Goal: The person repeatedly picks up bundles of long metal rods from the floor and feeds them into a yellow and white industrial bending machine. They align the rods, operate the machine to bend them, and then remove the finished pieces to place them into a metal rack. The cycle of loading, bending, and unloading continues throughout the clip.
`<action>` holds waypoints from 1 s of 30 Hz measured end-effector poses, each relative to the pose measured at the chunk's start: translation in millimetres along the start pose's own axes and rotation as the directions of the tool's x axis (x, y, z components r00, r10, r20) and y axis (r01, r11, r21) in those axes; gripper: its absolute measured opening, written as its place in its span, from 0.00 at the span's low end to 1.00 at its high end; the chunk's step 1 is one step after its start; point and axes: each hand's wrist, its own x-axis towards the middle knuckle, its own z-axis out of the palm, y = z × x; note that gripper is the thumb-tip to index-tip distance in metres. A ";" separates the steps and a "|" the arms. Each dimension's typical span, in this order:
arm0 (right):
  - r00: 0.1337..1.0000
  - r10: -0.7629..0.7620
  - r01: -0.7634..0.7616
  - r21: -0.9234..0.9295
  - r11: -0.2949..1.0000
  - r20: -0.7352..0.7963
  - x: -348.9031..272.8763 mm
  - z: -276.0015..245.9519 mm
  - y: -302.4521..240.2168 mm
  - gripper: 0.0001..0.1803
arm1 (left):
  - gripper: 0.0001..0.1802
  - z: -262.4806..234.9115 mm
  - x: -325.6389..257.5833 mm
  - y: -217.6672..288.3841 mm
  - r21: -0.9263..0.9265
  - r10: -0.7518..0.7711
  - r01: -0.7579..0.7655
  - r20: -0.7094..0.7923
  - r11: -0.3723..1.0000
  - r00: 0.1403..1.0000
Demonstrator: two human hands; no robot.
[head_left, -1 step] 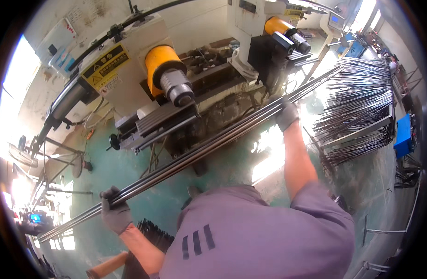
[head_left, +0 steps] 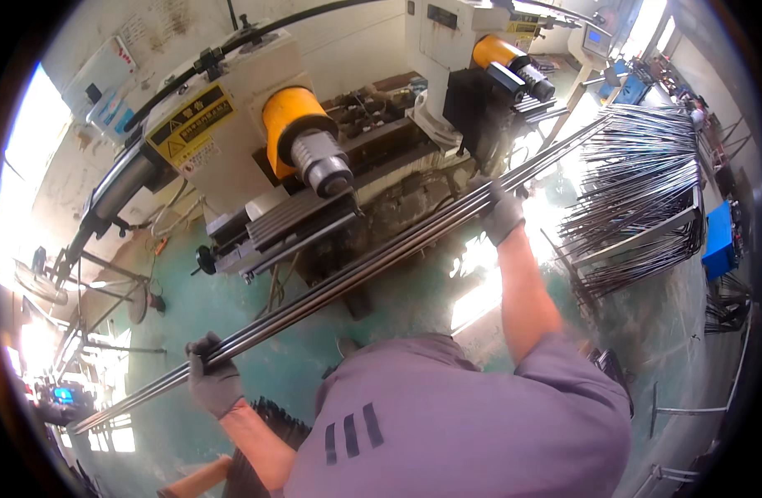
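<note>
A bundle of several long, thin metal rods [head_left: 348, 280] slants across the view from lower left to upper right, in front of the machine. My left hand [head_left: 215, 383], in a grey glove, is closed round the bundle toward its lower-left end. Farther up, my right hand [head_left: 502, 219], gloved too, grips the same rods toward their upper-right end. Some of its fingers are hidden behind the rods. The far end of the bundle reaches the edge of a big pile of similar rods [head_left: 634, 187] at the right.
A machine with an orange-collared spindle [head_left: 302, 124] and a grooved slide [head_left: 294, 228] stands ahead. A second orange-collared spindle [head_left: 505, 58] sits beyond it. At the right, a metal rack [head_left: 638, 241] holds the rod pile, beside a blue box [head_left: 719, 241]. A wooden piece [head_left: 197, 479] lies low left.
My right hand has shifted slightly left and down, and my left hand slightly right. Both hands keep their hold on the rods.
</note>
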 end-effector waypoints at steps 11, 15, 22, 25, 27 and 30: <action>0.996 0.006 -0.007 -0.011 1.000 -0.093 39.9 75.4 17.2 0.12 | 0.18 -9.9 80.3 -19.2 -0.042 -0.281 0.285 0.081 0.957 0.956; 0.992 -0.042 0.038 -0.042 0.998 -0.121 109.7 64.9 1.8 0.12 | 0.20 -40.9 117.3 5.4 -0.012 -0.185 0.185 -0.011 0.983 0.983; 0.977 -0.065 0.057 -0.044 0.997 -0.202 151.2 67.3 -7.3 0.09 | 0.15 -28.2 150.6 0.6 0.044 -0.232 0.238 -0.110 0.970 0.967; 0.983 -0.038 0.039 0.002 0.999 -0.181 173.7 68.9 -14.0 0.10 | 0.15 -24.6 171.0 -14.4 0.077 -0.221 0.231 -0.113 0.970 0.969; 0.980 -0.072 0.066 -0.034 0.997 -0.186 183.5 65.9 -11.9 0.09 | 0.15 -27.9 176.6 -25.0 0.091 -0.248 0.261 -0.133 0.961 0.959; 0.978 -0.089 0.098 0.038 0.994 -0.186 201.7 51.3 -14.2 0.09 | 0.15 -37.8 179.0 -40.5 0.136 -0.266 0.290 -0.170 0.947 0.949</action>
